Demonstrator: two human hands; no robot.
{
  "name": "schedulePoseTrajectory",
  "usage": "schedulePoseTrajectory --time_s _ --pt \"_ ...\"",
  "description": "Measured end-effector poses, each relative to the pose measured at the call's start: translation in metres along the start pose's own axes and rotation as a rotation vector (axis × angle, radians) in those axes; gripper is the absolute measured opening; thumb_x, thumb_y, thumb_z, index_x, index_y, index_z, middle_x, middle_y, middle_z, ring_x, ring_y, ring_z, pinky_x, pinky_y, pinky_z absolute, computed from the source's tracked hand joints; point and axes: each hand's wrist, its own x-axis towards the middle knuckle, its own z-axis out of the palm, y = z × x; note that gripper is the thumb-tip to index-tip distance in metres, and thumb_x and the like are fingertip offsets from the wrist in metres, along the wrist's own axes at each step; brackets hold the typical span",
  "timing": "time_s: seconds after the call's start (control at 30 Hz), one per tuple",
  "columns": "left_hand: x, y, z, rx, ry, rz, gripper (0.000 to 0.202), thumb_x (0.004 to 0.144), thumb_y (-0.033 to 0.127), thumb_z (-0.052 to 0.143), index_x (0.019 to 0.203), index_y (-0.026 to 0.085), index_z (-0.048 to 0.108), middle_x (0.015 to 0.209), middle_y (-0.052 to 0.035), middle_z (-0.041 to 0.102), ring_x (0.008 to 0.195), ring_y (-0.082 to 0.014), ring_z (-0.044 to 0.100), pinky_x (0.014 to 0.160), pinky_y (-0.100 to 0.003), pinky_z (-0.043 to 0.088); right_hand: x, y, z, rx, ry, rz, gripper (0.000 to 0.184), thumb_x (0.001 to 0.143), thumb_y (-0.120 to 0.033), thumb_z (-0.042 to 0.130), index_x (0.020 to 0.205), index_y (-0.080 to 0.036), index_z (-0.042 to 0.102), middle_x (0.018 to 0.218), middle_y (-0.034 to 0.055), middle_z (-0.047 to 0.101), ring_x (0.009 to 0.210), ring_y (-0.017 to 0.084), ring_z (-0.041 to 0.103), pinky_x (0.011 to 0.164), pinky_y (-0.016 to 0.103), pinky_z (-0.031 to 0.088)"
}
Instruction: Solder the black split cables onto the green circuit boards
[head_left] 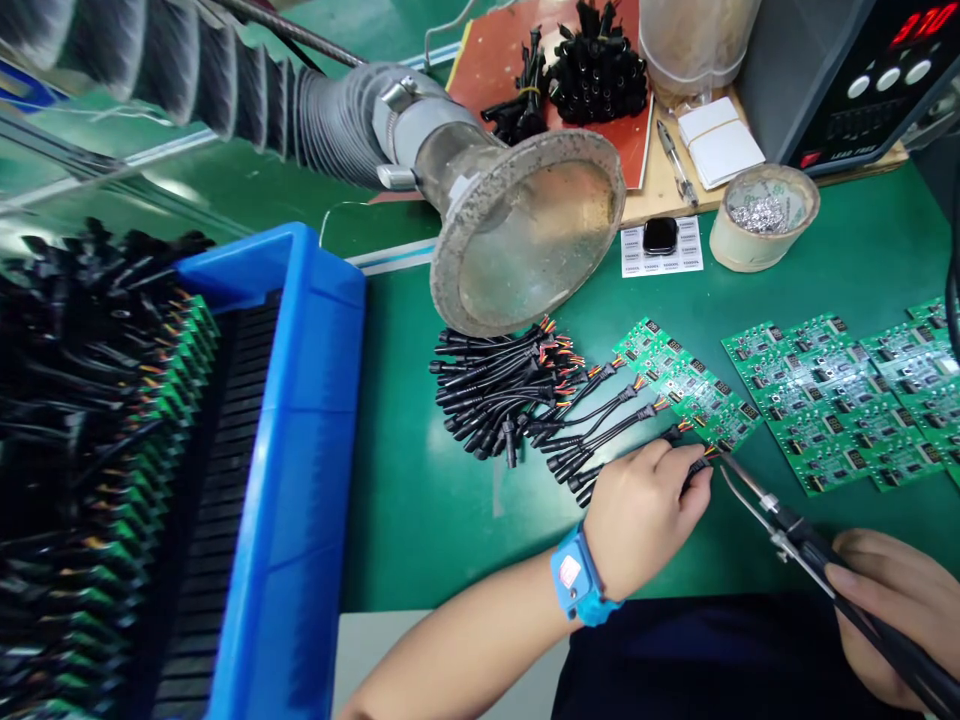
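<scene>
Works at a green bench mat, with a blue bin at left, a fume hood behind, a soldering station far right. Pinches a black cable in the closed fingertips of the left hand, at the near edge of a board strip. Grips a soldering iron in the curled right hand. Lies slanted from lower right to upper left, tip at the cable's wire ends.
</scene>
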Motion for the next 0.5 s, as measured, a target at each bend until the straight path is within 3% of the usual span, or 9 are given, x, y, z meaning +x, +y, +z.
schedulePoseTrajectory --time_s 0.1,0.23,0.4,0.5 --pt "-0.0005 0.0007 0.0001 0.005 0.006 -0.004 0.021 0.085 0.025 0.052 0.096 0.015 0.067 0.067 -0.0037 0.062 0.054 -0.0133 0.057 0.050 -0.024 0.045 0.0048 -0.0014 -0.0011 -0.082 -0.122 -0.233 0.050 0.071 -0.007 0.060 0.117 -0.027 0.055 0.073 0.0031 0.067 0.066 0.022 0.067 0.064 0.038 0.061" --pt "-0.0003 0.0015 0.0005 0.006 0.007 -0.007 0.021 0.085 0.025 0.052 0.096 0.014 0.067 0.068 -0.0042 0.063 0.055 -0.0136 0.057 0.051 -0.024 0.046 0.0064 -0.0033 -0.0025 -0.115 -0.140 -0.243 0.056 0.071 -0.006 0.059 0.123 -0.025 0.050 0.070 0.0045 0.066 0.065 0.023 0.067 0.062 0.039 0.061" --pt "0.0003 0.0024 0.0005 0.012 -0.003 -0.009 0.022 0.085 0.024 0.052 0.096 0.013 0.067 0.068 -0.0046 0.063 0.055 -0.0146 0.058 0.051 -0.026 0.046 0.0075 -0.0045 -0.0035 -0.136 -0.131 -0.255 0.050 0.071 -0.008 0.061 0.117 -0.027 0.055 0.071 0.0043 0.067 0.066 0.024 0.068 0.061 0.038 0.062" --pt "0.0002 0.0024 0.0003 0.017 0.000 -0.004 0.021 0.084 0.024 0.053 0.095 0.013 0.067 0.068 -0.0043 0.063 0.055 -0.0148 0.058 0.051 -0.026 0.046 0.0073 -0.0031 -0.0033 -0.118 -0.128 -0.259 0.061 0.071 -0.007 0.061 0.128 -0.023 0.048 0.071 0.0057 0.067 0.065 0.025 0.068 0.060 0.039 0.062"
